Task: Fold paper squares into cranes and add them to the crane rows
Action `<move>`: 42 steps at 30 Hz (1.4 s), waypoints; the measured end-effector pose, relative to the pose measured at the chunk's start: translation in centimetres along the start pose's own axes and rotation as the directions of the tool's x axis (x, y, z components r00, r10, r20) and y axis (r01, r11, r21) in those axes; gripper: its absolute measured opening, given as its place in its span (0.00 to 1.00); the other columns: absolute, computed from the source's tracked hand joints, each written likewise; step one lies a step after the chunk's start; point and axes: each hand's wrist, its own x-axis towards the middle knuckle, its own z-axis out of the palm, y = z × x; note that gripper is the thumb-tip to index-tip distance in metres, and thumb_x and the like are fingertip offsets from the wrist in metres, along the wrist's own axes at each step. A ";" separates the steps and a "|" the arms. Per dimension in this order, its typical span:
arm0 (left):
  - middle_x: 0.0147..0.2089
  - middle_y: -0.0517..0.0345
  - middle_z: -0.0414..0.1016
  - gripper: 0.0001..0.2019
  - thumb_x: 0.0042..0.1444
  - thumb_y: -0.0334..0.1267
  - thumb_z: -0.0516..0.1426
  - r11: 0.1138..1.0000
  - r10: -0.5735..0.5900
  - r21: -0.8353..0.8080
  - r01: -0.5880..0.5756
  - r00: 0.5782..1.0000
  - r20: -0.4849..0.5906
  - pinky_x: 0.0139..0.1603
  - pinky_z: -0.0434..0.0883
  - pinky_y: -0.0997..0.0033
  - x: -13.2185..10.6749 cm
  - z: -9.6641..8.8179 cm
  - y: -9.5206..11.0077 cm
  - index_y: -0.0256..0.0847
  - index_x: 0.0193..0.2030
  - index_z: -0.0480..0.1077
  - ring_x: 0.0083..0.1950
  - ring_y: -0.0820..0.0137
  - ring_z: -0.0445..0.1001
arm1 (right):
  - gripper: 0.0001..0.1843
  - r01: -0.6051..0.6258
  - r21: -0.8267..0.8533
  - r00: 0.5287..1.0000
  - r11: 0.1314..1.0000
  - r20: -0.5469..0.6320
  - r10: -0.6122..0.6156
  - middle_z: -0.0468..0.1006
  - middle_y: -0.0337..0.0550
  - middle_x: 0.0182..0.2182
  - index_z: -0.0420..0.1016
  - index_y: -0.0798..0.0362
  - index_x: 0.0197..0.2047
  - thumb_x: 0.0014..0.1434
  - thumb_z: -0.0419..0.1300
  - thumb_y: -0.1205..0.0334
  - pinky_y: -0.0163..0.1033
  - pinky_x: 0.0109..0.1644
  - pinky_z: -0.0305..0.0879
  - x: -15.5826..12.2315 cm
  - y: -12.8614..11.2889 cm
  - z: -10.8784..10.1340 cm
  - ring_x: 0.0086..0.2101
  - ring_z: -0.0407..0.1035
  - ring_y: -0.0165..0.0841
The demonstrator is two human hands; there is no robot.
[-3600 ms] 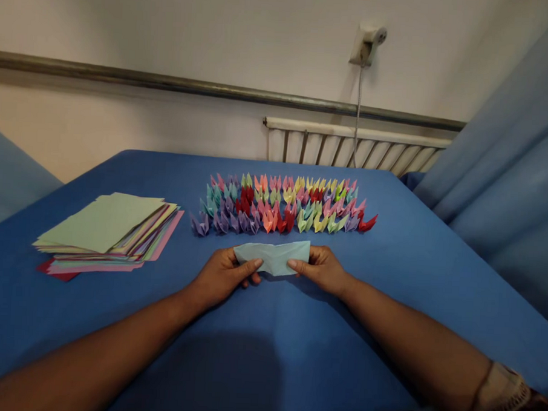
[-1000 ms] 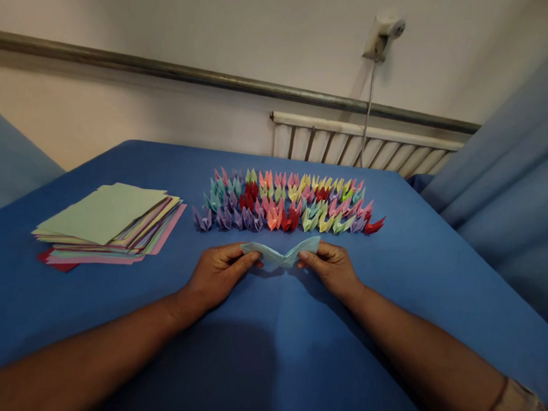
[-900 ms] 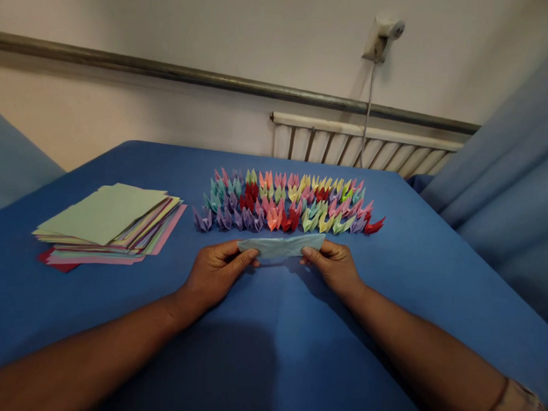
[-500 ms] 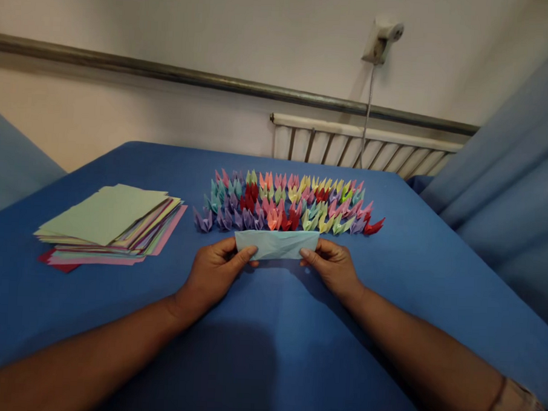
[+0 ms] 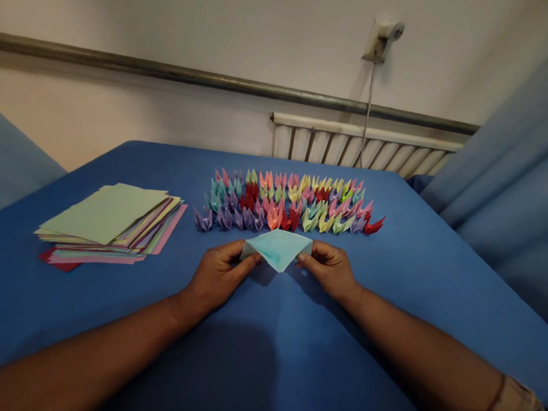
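Paper sits at the centre of what I see: a light blue folded sheet [image 5: 279, 249], shaped like a kite with one point aimed back toward me, held just above the blue-covered bench [image 5: 258, 350]. My left hand [image 5: 216, 272] has the sheet's left corner, thumb on top and the other fingers curled underneath, closed in a pinch on the paper's edge. My right hand [image 5: 330, 270] mirrors it at the right corner, thumb and forefinger closed on the paper and the remaining fingers tucked under. The two hands are near each other with only the sheet between them. I cannot tell whether their heels rest on the bench cloth.

Just beyond the fingertips of both hands stands a block of small origami figures [image 5: 287, 203] in several close rows. Purple ones are ahead of the left hand, orange and red in the middle, and yellow, green and pink ahead of the right hand. One red figure stands at the far right end of the nearest row. None of them touches the sheet I hold.

Well to the left of the left hand lies a fanned stack of coloured paper squares [image 5: 107, 219], pale green on top, with pink and red edges showing below. Well apart to the right of the right hand hangs a blue curtain [image 5: 508, 149]. Beyond the bench a white slatted rail [image 5: 362, 146] stands against the wall. A grey cord drops from a wall fitting [image 5: 381, 34], and a metal bar [image 5: 171, 74] runs along the wall. A pale band [image 5: 514, 407] circles my right wrist.
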 end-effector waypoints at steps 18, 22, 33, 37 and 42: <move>0.30 0.62 0.72 0.11 0.52 0.45 0.62 0.995 0.022 0.090 -0.032 0.993 0.118 0.33 0.67 0.73 -0.8 1.2 2.0 0.40 0.34 0.71 0.31 0.71 0.70 | 0.16 -0.090 0.179 0.982 0.980 0.179 0.058 0.79 0.37 0.29 0.79 0.51 0.37 0.45 0.72 0.54 0.39 0.40 0.71 -0.6 0.1 1.6 0.31 0.72 0.32; 0.31 0.62 0.72 0.08 0.53 0.43 0.61 0.993 0.045 0.108 -0.056 0.994 0.100 0.36 0.68 0.72 -0.9 1.3 1.9 0.41 0.34 0.69 0.33 0.71 0.70 | 0.12 -0.081 0.163 0.973 0.983 0.227 0.043 0.78 0.36 0.28 0.80 0.51 0.35 0.48 0.71 0.54 0.36 0.38 0.70 -0.7 0.3 1.5 0.28 0.71 0.29; 0.52 0.50 0.74 0.02 0.55 0.36 0.60 0.986 0.150 -0.088 -0.142 0.985 0.087 0.56 0.69 0.61 -0.7 1.5 0.9 0.41 0.35 0.71 0.54 0.62 0.73 | 0.13 -0.004 0.086 0.933 0.996 0.359 -0.028 0.78 0.38 0.31 0.82 0.50 0.38 0.61 0.61 0.52 0.37 0.40 0.69 -0.6 0.2 1.0 0.31 0.70 0.30; 0.54 0.48 0.73 0.04 0.55 0.36 0.60 0.983 0.081 -0.170 -0.065 0.993 0.089 0.56 0.70 0.61 -0.8 1.7 0.9 0.40 0.35 0.69 0.55 0.62 0.73 | 0.16 0.005 0.111 0.900 0.994 0.434 -0.053 0.78 0.42 0.40 0.79 0.51 0.46 0.58 0.63 0.52 0.42 0.48 0.69 -0.9 -1.1 0.8 0.41 0.72 0.35; 0.55 0.48 0.72 0.04 0.53 0.35 0.61 0.969 0.066 -0.244 -0.031 0.988 0.140 0.55 0.71 0.61 -0.9 1.8 0.7 0.40 0.33 0.69 0.54 0.63 0.74 | 0.22 -0.005 0.078 0.911 0.997 0.411 -0.028 0.77 0.41 0.38 0.76 0.52 0.49 0.52 0.69 0.54 0.39 0.45 0.70 -1.2 -1.5 1.0 0.37 0.71 0.33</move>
